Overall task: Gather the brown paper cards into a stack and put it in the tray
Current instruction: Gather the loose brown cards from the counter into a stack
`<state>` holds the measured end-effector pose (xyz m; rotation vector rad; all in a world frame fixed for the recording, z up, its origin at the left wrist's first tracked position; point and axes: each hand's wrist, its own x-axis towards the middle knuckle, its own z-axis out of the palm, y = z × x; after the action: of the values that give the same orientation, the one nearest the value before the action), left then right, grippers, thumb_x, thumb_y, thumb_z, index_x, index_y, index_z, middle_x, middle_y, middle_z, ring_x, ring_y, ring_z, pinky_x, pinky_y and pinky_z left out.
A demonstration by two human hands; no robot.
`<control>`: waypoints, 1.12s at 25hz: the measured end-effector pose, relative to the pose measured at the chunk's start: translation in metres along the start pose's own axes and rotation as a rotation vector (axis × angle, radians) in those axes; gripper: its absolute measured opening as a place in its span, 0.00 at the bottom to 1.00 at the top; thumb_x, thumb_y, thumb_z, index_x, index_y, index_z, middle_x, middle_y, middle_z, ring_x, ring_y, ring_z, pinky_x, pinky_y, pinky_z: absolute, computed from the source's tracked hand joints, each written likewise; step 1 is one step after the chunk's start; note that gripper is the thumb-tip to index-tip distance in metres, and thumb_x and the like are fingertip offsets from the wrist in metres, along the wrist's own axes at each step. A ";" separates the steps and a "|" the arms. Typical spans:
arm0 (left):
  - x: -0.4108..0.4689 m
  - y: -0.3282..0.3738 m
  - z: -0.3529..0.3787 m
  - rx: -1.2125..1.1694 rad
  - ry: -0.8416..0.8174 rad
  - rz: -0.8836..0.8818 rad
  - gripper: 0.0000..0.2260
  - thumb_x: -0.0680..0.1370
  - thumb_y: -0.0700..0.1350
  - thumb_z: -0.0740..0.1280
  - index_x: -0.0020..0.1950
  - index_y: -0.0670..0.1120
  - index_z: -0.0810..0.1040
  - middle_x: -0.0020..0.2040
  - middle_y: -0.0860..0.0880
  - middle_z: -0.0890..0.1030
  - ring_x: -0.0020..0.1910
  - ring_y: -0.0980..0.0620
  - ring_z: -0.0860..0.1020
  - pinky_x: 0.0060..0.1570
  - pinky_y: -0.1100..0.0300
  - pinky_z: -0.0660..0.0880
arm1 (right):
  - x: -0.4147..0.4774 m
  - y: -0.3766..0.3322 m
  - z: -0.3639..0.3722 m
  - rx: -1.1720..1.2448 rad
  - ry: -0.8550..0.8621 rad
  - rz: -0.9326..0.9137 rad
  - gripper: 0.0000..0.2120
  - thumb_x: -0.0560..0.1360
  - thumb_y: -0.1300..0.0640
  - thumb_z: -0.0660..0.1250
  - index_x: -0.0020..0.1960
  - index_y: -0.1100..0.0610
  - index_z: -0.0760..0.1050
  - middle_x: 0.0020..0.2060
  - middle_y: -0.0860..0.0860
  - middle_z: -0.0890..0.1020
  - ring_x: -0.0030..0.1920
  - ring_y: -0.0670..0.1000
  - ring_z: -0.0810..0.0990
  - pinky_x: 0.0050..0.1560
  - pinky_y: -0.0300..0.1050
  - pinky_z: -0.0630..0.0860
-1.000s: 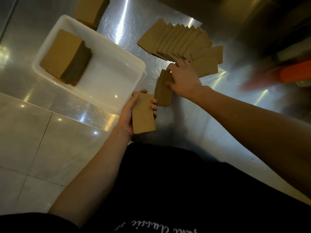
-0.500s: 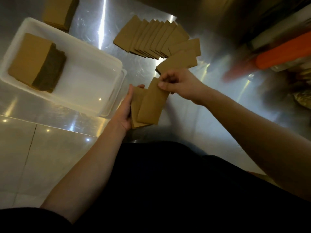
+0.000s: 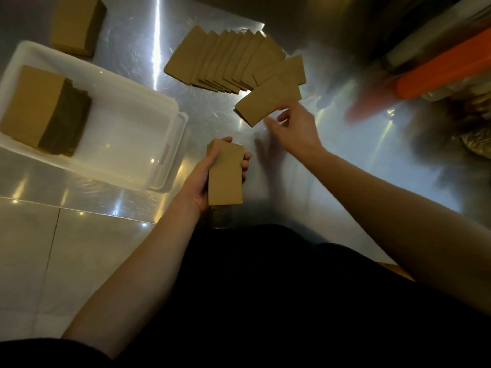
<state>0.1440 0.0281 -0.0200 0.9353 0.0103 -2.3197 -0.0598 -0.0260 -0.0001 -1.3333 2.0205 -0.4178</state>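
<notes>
My left hand [image 3: 204,176] grips a small stack of brown paper cards [image 3: 225,173] upright above the steel table's near edge. My right hand [image 3: 295,126] is further out and pinches the near corner of a brown card [image 3: 261,104] at the end of the spread. Several more brown cards [image 3: 223,59] lie fanned and overlapping on the table beyond it. The white plastic tray [image 3: 170,110] sits at the left and holds a thick pile of cards [image 3: 37,104] in its far left part.
Another thick pile of brown cards [image 3: 77,25] stands on the table behind the tray. A blurred orange object [image 3: 441,70] and other clutter fill the right side. Tiled floor [image 3: 66,248] shows below the table's edge at the left.
My right hand laid its card onto the stack in my left hand, then reached back out to the spread and took hold of another card. The left hand's stack stayed near the table edge.
</notes>
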 end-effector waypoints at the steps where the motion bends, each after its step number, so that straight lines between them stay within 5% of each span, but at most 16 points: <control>1: 0.000 0.000 -0.001 -0.021 0.014 -0.002 0.16 0.75 0.52 0.66 0.62 0.50 0.72 0.55 0.37 0.81 0.48 0.44 0.81 0.49 0.50 0.79 | 0.012 0.006 -0.004 -0.020 0.012 0.045 0.22 0.72 0.45 0.70 0.61 0.55 0.74 0.53 0.53 0.79 0.51 0.51 0.79 0.55 0.50 0.78; 13: 0.014 0.034 0.011 -0.042 0.013 0.031 0.16 0.75 0.52 0.68 0.60 0.51 0.71 0.56 0.39 0.78 0.50 0.45 0.79 0.49 0.50 0.79 | 0.065 -0.011 0.014 -0.408 0.044 0.068 0.36 0.67 0.37 0.72 0.65 0.58 0.67 0.62 0.57 0.71 0.61 0.59 0.71 0.58 0.55 0.73; 20: 0.034 0.051 0.023 -0.021 -0.034 0.026 0.21 0.71 0.51 0.73 0.61 0.52 0.71 0.56 0.40 0.79 0.50 0.45 0.79 0.50 0.51 0.79 | 0.054 0.008 -0.018 0.287 -0.014 0.254 0.32 0.70 0.49 0.75 0.67 0.56 0.64 0.61 0.54 0.75 0.57 0.53 0.76 0.55 0.45 0.75; 24: 0.041 0.048 0.026 -0.023 -0.062 0.011 0.21 0.70 0.51 0.75 0.59 0.52 0.72 0.56 0.40 0.79 0.50 0.46 0.80 0.50 0.51 0.79 | 0.063 0.017 -0.033 0.317 0.012 0.327 0.35 0.70 0.49 0.75 0.69 0.56 0.62 0.63 0.55 0.75 0.57 0.53 0.77 0.58 0.46 0.74; 28: 0.043 0.047 0.031 0.007 -0.058 0.013 0.23 0.68 0.50 0.77 0.59 0.51 0.73 0.55 0.40 0.79 0.50 0.46 0.80 0.49 0.51 0.79 | 0.073 0.021 -0.018 0.098 0.007 0.337 0.35 0.66 0.40 0.75 0.65 0.55 0.65 0.60 0.53 0.76 0.55 0.55 0.79 0.56 0.53 0.78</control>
<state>0.1275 -0.0402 -0.0133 0.8686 -0.0274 -2.3351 -0.1053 -0.0845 -0.0254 -0.9105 2.1507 -0.3597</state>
